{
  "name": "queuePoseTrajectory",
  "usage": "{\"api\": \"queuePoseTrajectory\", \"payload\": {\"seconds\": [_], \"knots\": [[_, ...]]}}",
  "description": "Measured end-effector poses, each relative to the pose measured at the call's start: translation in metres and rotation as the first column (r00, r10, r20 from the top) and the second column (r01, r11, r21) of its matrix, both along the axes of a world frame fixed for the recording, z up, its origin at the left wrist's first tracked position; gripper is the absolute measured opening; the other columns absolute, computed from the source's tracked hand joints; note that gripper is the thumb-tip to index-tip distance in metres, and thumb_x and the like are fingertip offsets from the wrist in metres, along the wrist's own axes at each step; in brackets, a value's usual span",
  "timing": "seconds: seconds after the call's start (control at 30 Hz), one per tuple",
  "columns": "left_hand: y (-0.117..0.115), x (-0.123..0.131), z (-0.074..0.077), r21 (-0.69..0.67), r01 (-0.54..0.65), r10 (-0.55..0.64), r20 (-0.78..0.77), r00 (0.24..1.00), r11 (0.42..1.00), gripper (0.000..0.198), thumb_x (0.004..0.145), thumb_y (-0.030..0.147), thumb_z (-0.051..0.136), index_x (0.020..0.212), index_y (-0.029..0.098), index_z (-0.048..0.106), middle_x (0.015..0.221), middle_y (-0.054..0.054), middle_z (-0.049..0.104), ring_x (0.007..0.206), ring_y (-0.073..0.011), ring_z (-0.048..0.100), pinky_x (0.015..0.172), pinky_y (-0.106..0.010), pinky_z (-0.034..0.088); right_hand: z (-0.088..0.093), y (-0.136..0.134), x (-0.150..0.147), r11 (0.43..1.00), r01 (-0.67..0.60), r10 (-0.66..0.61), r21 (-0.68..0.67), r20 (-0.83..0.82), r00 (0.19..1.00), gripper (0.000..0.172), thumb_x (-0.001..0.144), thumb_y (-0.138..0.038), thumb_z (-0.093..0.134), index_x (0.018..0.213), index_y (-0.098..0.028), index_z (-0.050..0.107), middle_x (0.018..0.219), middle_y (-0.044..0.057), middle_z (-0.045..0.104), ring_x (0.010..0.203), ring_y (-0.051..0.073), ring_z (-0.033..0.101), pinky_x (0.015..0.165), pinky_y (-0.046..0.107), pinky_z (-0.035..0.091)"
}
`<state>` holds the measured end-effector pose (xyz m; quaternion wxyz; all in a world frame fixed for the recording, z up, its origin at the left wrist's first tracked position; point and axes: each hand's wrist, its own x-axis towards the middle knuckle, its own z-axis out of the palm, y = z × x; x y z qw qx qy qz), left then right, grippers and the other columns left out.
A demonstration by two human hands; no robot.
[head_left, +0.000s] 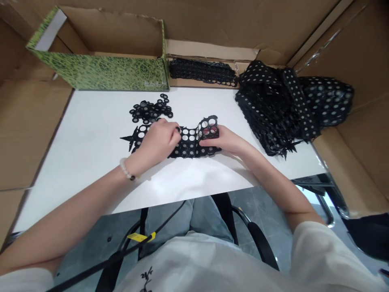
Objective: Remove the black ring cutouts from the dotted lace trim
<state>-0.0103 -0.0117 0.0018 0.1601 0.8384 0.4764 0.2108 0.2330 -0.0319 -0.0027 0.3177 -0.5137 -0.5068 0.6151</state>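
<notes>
A black rubber sheet (189, 142) with rows of round holes lies across the white table in front of me. Some of its circles show white through them, while others still hold dark rings with grey middles. My left hand (161, 138) rests over the sheet's left part, fingers closed, with a small black ring (178, 129) at the fingertips. At the sheet's right end my right hand (223, 138) pinches the strip, whose edge curls upward between thumb and fingers. Just behind my left hand is a loose pile of black rings (147, 110).
A green-patterned open box (106, 73) stands at the back left. Beside it lie stacked punched-out black sheets (202, 72). A large heap of dotted black sheets (267, 105) fills the right side. Cardboard walls (219, 24) enclose the white table (75, 154).
</notes>
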Motion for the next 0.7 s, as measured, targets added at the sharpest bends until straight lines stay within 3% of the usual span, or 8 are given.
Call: {"api": "queuePoseTrajectory", "payload": {"seconds": [0.13,0.37,0.53,0.7], "knots": [[-0.019,0.014,-0.005,0.056,0.145,-0.132,-0.187,0.973,0.988,0.031,0.100,0.025,0.034,0.072,0.024,0.046,0.072,-0.012,0.062,0.087,-0.0334,0.057,0.082,-0.050,0.044,-0.004,0.000,-0.003,0.998,-0.002,0.004,0.062,-0.032,0.999,0.043,0.055,-0.024,0.092,0.082,-0.018,0.060,0.079,-0.004,0.063,0.077,0.015,0.059,0.080,0.033,0.052],[-0.021,0.016,-0.015,0.019,0.185,-0.179,-0.175,0.968,0.983,0.037,0.104,0.049,0.049,0.084,0.021,0.060,0.087,-0.015,0.070,0.097,-0.0354,0.059,0.087,-0.050,0.047,-0.006,-0.003,-0.013,1.000,-0.005,0.007,0.011,-0.235,0.972,0.047,0.057,-0.020,0.089,0.094,-0.020,0.060,0.089,-0.002,0.069,0.085,0.017,0.065,0.088,0.035,0.054],[-0.019,0.015,-0.014,-0.036,0.274,-0.276,-0.137,0.951,0.961,0.035,0.107,0.037,0.037,0.081,0.022,0.055,0.084,-0.011,0.068,0.095,-0.0324,0.057,0.087,-0.048,0.046,-0.012,-0.005,-0.017,0.999,0.024,-0.019,0.029,-0.160,0.987,0.043,0.060,-0.019,0.083,0.092,-0.022,0.055,0.086,-0.004,0.063,0.085,0.016,0.063,0.090,0.034,0.054],[-0.006,0.010,-0.013,-0.067,0.219,-0.224,-0.080,0.971,0.973,0.030,0.102,0.032,0.036,0.076,0.023,0.050,0.078,-0.010,0.061,0.093,-0.0320,0.056,0.087,-0.049,0.044,-0.017,-0.004,-0.017,0.999,0.039,-0.041,-0.018,-0.101,0.994,0.032,0.065,-0.020,0.072,0.092,-0.023,0.054,0.087,-0.002,0.063,0.081,0.018,0.062,0.078,0.034,0.056]]}}
